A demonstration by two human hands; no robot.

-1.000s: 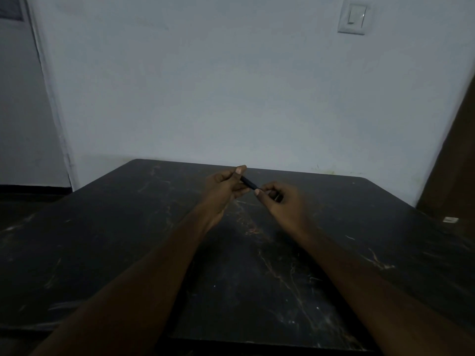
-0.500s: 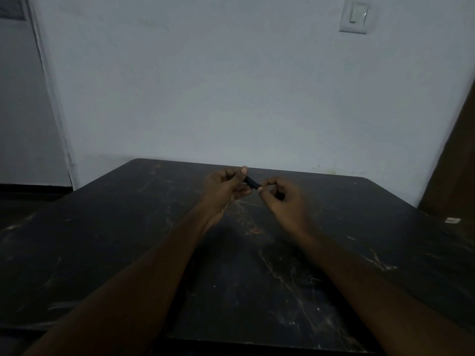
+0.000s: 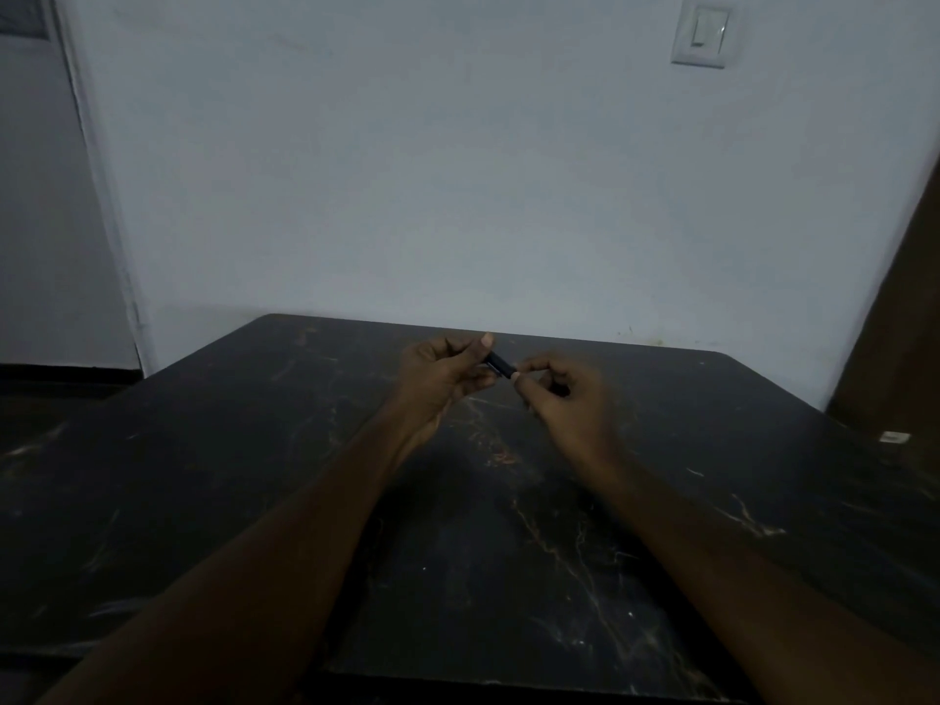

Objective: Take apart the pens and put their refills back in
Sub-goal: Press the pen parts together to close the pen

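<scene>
A dark pen (image 3: 499, 365) is held between both hands above the far middle of the black marble table (image 3: 254, 501). My left hand (image 3: 441, 379) pinches its left end with thumb and fingers. My right hand (image 3: 564, 399) pinches the right end with thumb and forefinger, and most of that end is hidden inside the fingers. Only a short black section of the pen shows between the two hands. The room is dim, so I cannot tell whether the pen is whole or in parts.
A pale wall rises right behind the table's far edge, with a light switch (image 3: 702, 35) high on the right. A small white object (image 3: 893, 438) lies at the table's right edge. A brown door or panel stands at far right.
The two hands have drawn slightly closer together on the pen, so less of the barrel shows between them. Both arms stay in about the same place.
</scene>
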